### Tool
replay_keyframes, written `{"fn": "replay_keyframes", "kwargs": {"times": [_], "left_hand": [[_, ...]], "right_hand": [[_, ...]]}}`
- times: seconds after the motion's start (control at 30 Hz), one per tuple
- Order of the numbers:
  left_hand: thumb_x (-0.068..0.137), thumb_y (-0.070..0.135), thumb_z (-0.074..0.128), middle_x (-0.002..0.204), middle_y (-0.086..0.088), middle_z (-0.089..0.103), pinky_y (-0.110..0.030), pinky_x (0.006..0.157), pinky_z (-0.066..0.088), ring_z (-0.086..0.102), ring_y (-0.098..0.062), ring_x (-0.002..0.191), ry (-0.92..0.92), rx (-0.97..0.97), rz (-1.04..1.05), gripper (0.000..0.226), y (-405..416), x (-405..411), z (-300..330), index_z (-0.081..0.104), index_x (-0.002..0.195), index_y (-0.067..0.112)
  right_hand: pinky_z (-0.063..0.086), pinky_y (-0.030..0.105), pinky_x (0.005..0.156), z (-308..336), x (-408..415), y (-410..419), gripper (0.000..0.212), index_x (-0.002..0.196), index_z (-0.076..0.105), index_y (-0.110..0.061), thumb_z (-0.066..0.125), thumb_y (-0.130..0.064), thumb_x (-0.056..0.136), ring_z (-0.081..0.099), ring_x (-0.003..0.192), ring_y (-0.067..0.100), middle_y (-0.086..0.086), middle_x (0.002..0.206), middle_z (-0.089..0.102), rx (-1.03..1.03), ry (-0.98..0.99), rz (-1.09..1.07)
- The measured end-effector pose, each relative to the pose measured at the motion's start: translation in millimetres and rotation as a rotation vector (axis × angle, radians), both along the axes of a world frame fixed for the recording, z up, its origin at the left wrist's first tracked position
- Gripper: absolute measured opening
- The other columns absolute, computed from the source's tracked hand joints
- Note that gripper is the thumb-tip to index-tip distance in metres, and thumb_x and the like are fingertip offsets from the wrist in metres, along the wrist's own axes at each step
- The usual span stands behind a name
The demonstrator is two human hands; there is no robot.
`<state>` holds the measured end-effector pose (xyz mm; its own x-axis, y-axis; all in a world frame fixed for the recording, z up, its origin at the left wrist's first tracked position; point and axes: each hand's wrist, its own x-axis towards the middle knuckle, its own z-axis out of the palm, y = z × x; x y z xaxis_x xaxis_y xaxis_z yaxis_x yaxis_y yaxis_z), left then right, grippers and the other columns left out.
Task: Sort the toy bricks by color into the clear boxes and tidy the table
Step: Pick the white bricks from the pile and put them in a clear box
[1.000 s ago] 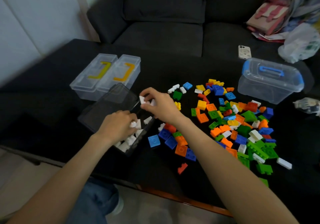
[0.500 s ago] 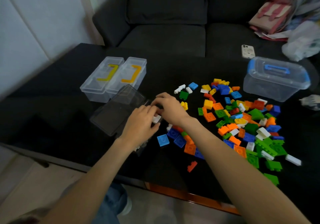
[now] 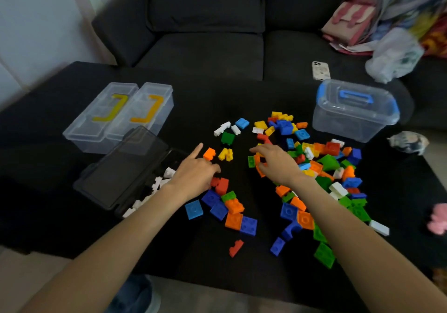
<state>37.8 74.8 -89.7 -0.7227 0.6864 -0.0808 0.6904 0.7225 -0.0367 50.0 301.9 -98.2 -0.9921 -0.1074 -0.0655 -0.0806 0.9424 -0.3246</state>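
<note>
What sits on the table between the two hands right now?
In the head view, between the left hand and right hand lies bare black table; yellow bricks sit just beyond the gap.

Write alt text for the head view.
Two bare hands, left hand and right hand, reach over mixed toy bricks on a black table. White bricks fill an open dark box at left.

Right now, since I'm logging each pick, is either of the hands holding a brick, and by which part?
Left hand: nothing held, index finger extended. Right hand: over the multicoloured plastic brick pile; any hold cannot be told.
</note>
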Motion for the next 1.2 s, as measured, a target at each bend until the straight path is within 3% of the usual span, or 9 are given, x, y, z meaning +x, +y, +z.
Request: {"fn": "replay_keyframes", "kwargs": {"times": [0.07, 0.13, 0.23, 0.53, 0.7, 0.77, 1.03, 1.13, 1.2], "left_hand": [[0.088, 0.028, 0.060, 0.116, 0.006, 0.062, -0.032, 0.116, 0.006, 0.053, -0.010, 0.114, 0.012, 0.140, 0.030, 0.041, 1.2, -12.0, 4.5, 0.052, 0.128, 0.026], [0.086, 0.028, 0.063, 0.122, 0.006, 0.057, -0.030, 0.104, 0.034, 0.053, -0.010, 0.112, -0.007, 0.292, 0.104, 0.045, 7.2, -32.5, 12.6, 0.050, 0.129, 0.027], [0.087, 0.023, 0.062, 0.123, 0.005, 0.054, -0.029, 0.087, 0.049, 0.055, -0.010, 0.108, -0.038, 0.366, 0.163, 0.044, 22.7, -69.0, 16.4, 0.049, 0.129, 0.026], [0.093, 0.023, 0.053, 0.141, 0.000, 0.042, -0.040, 0.102, 0.041, 0.042, -0.021, 0.127, -0.278, 0.280, 0.253, 0.046, 49.9, -160.5, -22.7, 0.043, 0.138, 0.029], [0.093, 0.030, 0.055, 0.135, -0.003, 0.044, -0.038, 0.099, 0.043, 0.044, -0.021, 0.122, -0.241, 0.248, 0.224, 0.052, 52.1, -165.4, -34.2, 0.036, 0.141, 0.027], [0.093, 0.028, 0.056, 0.131, -0.004, 0.046, -0.036, 0.097, 0.044, 0.048, -0.021, 0.118, -0.221, 0.288, 0.248, 0.050, 55.7, -163.2, -37.6, 0.038, 0.139, 0.023], [0.090, 0.014, 0.058, 0.118, -0.004, 0.053, -0.038, 0.091, 0.048, 0.055, -0.020, 0.105, -0.194, 0.355, 0.265, 0.037, 48.5, -143.3, -33.3, 0.049, 0.125, 0.020], [0.091, 0.012, 0.055, 0.115, -0.005, 0.053, -0.038, 0.087, 0.049, 0.056, -0.021, 0.101, -0.171, 0.391, 0.195, 0.036, 46.3, -128.8, -25.2, 0.047, 0.125, 0.021], [0.092, 0.014, 0.054, 0.114, -0.005, 0.053, -0.039, 0.084, 0.049, 0.056, -0.021, 0.099, -0.123, 0.484, 0.136, 0.035, 47.0, -118.2, -16.4, 0.048, 0.126, 0.020]], "right_hand": [[0.043, 0.040, 0.102, -3.3, -11.7, 4.8, 0.041, 0.131, 0.051, -0.023, 0.051, -0.015, 0.092, 0.044, 0.128, 0.021, 0.002, 0.137, 0.049, 0.018, 0.048, -0.002], [0.046, 0.039, 0.098, -2.1, -30.6, 9.8, 0.038, 0.129, 0.053, -0.023, 0.050, -0.015, 0.092, 0.047, 0.123, 0.021, 0.003, 0.133, 0.052, 0.000, 0.104, -0.024], [0.047, 0.036, 0.097, 1.0, -62.5, 13.6, 0.039, 0.131, 0.051, -0.022, 0.051, -0.015, 0.093, 0.046, 0.124, 0.023, 0.005, 0.133, 0.051, 0.021, 0.118, -0.039], [0.044, 0.037, 0.098, -18.3, -119.7, 4.8, 0.048, 0.136, 0.042, -0.022, 0.055, -0.014, 0.091, 0.047, 0.120, 0.027, 0.008, 0.128, 0.052, 0.264, 0.103, -0.049], [0.054, 0.036, 0.079, -19.8, -127.6, -20.6, 0.039, 0.130, 0.041, -0.021, 0.052, -0.014, 0.093, 0.057, 0.105, 0.026, 0.009, 0.120, 0.051, 0.059, 0.219, 0.000], [0.054, 0.036, 0.080, -19.3, -132.4, -27.9, 0.037, 0.130, 0.044, -0.017, 0.051, -0.017, 0.094, 0.059, 0.102, 0.026, 0.009, 0.121, 0.049, -0.027, 0.141, 0.013], [0.052, 0.036, 0.084, -19.5, -125.7, -25.4, 0.029, 0.119, 0.053, -0.014, 0.058, -0.018, 0.091, 0.059, 0.105, 0.025, 0.010, 0.121, 0.055, 0.048, 0.041, 0.012], [0.049, 0.033, 0.082, -14.5, -107.0, -22.2, 0.030, 0.125, 0.050, -0.016, 0.050, -0.018, 0.095, 0.058, 0.105, 0.024, 0.010, 0.124, 0.052, 0.026, 0.098, -0.002], [0.050, 0.028, 0.078, -3.7, -84.9, -14.0, 0.034, 0.131, 0.048, -0.019, 0.048, -0.019, 0.096, 0.058, 0.097, 0.017, 0.009, 0.125, 0.048, -0.114, 0.177, -0.122]]}}
